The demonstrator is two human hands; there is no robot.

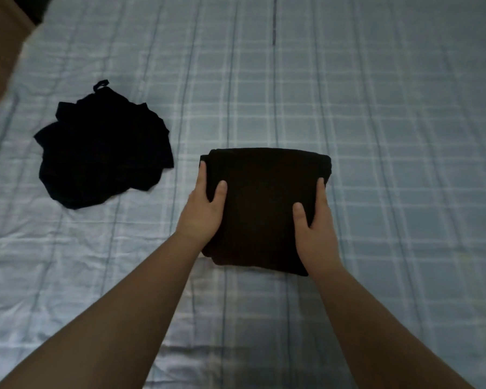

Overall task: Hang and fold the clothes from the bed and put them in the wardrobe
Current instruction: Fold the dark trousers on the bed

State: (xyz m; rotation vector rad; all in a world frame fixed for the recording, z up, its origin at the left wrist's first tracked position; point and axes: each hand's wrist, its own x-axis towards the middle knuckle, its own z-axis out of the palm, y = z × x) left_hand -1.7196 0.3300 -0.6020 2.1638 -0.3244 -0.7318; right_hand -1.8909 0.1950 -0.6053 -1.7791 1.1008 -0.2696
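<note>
Far left, top corner: a brown edge (3,37), blurred, too unclear to name. Just right of it, on the bed (376,108) with its pale blue checked sheet, a crumpled black garment (101,153), unfolded, a small loop sticking out at its far edge. Well apart from the folded piece, untouched.

Toward the middle: left hand (205,203), grip closed round the left side of the folded black garment (264,203), thumb on top, fingers along and under the edge. Then the bundle itself, a thick square of several layers, lying on or barely off the sheet; cannot tell which. On its right side, right hand (314,220), grip likewise clamped on the bundle, thumb pressed on top, fingers wrapped over the edge.

Probably about to lift the stack for the wardrobe. Likely trouble: layers sliding apart if the fingers catch only the upper folds, leaving the bottom layer to sag and the fold to open. Uneven lift, one side ahead of the other, could tip the stack and spill it. Dark cloth on dark cloth hides the edges, so a loose flap could go unnoticed.

No container in view; wardrobe out of sight, nothing shown of its contents. One garment left to fold or hang.
</note>
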